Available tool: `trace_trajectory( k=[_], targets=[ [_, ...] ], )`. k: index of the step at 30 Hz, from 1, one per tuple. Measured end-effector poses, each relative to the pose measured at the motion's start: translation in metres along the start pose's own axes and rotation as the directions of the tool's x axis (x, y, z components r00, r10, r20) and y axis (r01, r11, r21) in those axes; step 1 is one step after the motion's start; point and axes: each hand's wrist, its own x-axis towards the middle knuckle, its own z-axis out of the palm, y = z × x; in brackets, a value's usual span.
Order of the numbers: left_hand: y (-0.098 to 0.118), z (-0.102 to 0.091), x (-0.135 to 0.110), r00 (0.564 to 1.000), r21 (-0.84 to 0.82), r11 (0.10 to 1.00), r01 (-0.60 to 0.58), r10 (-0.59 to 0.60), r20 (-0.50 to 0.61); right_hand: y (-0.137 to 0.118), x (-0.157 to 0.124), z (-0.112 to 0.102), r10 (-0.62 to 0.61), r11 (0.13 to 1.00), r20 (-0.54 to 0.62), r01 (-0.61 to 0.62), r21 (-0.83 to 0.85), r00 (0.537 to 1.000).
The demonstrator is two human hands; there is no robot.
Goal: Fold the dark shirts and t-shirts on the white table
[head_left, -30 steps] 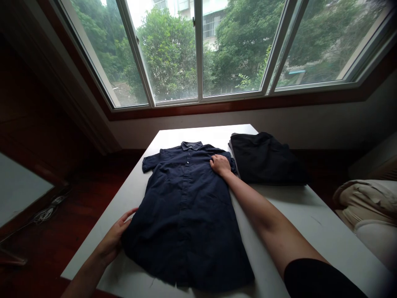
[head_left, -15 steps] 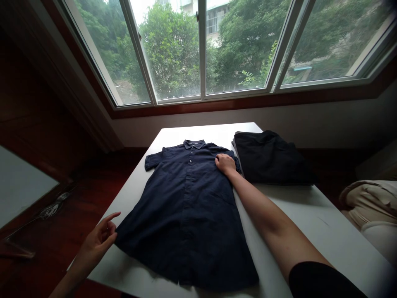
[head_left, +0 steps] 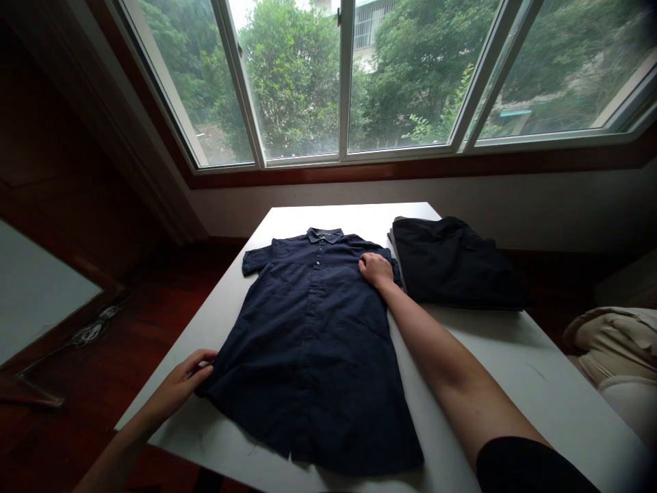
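Lying front up on the white table [head_left: 472, 356], the navy shirt [head_left: 308, 329] is touched at far right by the loosely curled right hand [head_left: 377, 269], at near left by the part-closed left hand [head_left: 185, 380]; a grip by either cannot be determined.

Table [head_left: 487, 370]: before window [head_left: 295, 89]. Shirt [head_left: 308, 342]: on table, collar end toward window, hem toward near edge. Cloth stack [head_left: 456, 263]: on table, right of shirt's upper end. Right hand [head_left: 377, 269]: on shirt, upper right. Left hand [head_left: 187, 376]: at shirt's lower left edge. Cable [head_left: 89, 333]: on floor [head_left: 154, 335], left of table. Fabric bundle [head_left: 613, 342]: right of table.
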Motion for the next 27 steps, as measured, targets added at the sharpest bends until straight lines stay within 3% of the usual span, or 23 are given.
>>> trace_trajectory(
  k=[4, 9, 11, 14, 16, 18, 21, 24, 27],
  targets=[
    [0.024, 0.019, -0.011, 0.982, -0.351, 0.925, 0.147, -0.179, -0.059, 0.001, 0.001, 0.003, -0.020, 1.000, -0.007, 0.020, 0.009, 1.000],
    [0.027, 0.026, -0.012, 0.934, -0.577, 0.741, 0.344, -0.335, 0.126, 0.001, 0.001, 0.003, -0.023, 1.000, 0.000, 0.023, 0.005, 1.000],
    [0.024, 0.022, -0.010, 0.926, -0.606, 0.712, 0.354, -0.355, 0.125, 0.001, 0.001, 0.002, -0.020, 1.000, 0.003, 0.020, 0.004, 1.000],
    [0.020, 0.013, -0.008, 0.931, -0.672, 0.708, 0.217, -0.357, -0.076, 0.001, 0.000, 0.001, -0.017, 1.000, 0.009, 0.017, 0.010, 1.000],
    [0.018, 0.008, -0.008, 0.912, -0.677, 0.728, 0.103, -0.341, -0.229, 0.000, 0.000, 0.000, -0.018, 1.000, 0.011, 0.018, 0.013, 1.000],
    [0.017, 0.003, -0.010, 0.915, -0.639, 0.766, 0.068, -0.304, -0.267, 0.000, 0.000, -0.001, -0.018, 1.000, 0.015, 0.018, 0.012, 1.000],
    [0.012, -0.004, -0.013, 0.971, -0.444, 0.889, 0.111, -0.191, -0.140, -0.001, -0.002, -0.003, -0.013, 1.000, 0.021, 0.012, 0.006, 1.000],
    [0.001, -0.012, -0.014, 0.986, -0.021, 0.995, 0.097, -0.099, -0.131, -0.004, -0.004, -0.007, -0.018, 1.000, 0.021, 0.018, -0.008, 1.000],
    [-0.010, -0.017, -0.013, 0.987, 0.359, 0.927, 0.109, -0.059, -0.147, -0.010, -0.008, -0.018, -0.059, 0.998, 0.007, 0.059, -0.032, 0.998]
  ],
)
